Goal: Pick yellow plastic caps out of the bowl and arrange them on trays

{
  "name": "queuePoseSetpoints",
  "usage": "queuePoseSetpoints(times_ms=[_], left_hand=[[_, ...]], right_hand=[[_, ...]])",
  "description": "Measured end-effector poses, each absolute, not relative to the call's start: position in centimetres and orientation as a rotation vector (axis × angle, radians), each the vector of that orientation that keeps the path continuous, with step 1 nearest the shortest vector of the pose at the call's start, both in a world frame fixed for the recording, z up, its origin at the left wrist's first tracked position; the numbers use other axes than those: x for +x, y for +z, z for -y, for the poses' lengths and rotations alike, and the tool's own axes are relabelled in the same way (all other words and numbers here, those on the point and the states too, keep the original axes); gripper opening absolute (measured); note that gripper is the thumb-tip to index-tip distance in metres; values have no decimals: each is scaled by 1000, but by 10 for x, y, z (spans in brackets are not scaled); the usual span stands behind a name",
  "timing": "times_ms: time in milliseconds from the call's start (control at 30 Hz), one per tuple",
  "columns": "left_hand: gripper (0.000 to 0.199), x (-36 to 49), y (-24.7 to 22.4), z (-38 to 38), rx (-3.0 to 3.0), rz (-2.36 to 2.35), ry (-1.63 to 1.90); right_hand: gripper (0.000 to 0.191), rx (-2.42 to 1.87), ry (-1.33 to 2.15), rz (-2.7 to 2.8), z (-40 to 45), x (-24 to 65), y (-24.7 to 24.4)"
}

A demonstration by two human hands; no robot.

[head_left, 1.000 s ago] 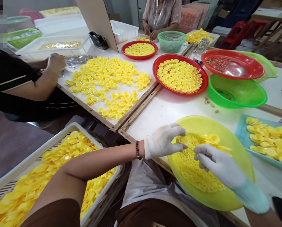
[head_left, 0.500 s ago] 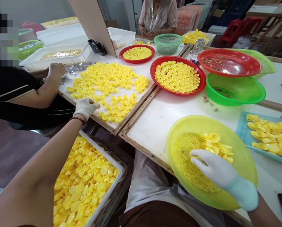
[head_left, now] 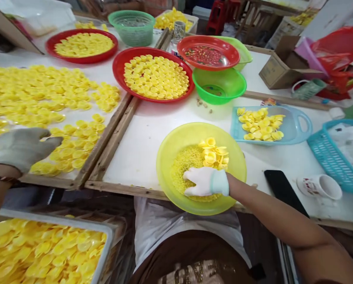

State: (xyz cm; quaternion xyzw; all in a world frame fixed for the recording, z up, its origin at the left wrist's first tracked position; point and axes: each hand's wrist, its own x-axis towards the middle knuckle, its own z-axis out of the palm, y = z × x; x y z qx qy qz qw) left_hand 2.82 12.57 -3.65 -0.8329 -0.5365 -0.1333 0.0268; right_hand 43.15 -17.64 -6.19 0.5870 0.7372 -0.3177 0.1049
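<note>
My right hand (head_left: 206, 181), in a white glove, reaches into a wide yellow bowl (head_left: 167, 154). Its fingers are apart, with the tips at the small yellow pellets (head_left: 182, 157); nothing shows in its grip. Beside it in the bowl lies a pile of glossy yellow plastic cups (head_left: 212, 156). My left hand (head_left: 23, 148), gloved too, hovers at the near edge of the left table, over many small yellow cups (head_left: 46, 94) spread there. Its thumb and finger stand slightly apart, and I see nothing between them.
Red trays (head_left: 117, 75) of yellow cups stand behind. A green basin (head_left: 220, 96), a blue tray (head_left: 291, 136), a phone (head_left: 283, 189), a mug (head_left: 318, 187) and a blue basket (head_left: 336, 157) are on the right. A crate (head_left: 105, 252) of yellow pieces stands low left.
The view has swung to the right, bringing the phone, mug and basket into sight. My left hand's thumb and finger have parted. My right hand stays in the yellow bowl.
</note>
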Motion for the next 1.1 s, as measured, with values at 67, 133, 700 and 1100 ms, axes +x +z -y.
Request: queuePoseSetpoints(times_ms=[67,133,700,1100], left_hand=[[38,95,-22,-86,-2563,1581,-448],[30,169,-11,-35,-2753,1280,-640],[29,352,-58,80,-3511,980,-154],[20,353,-71,86,-3578,1021,-260]], right_hand=[[31,1657,-1032,-2179,179,435,-64],[19,1637,-1152,-2210,184,440,-66],[8,2486,-1127,-2430,237,490,-36],[10,2676,-840,-2431,221,498,-24]])
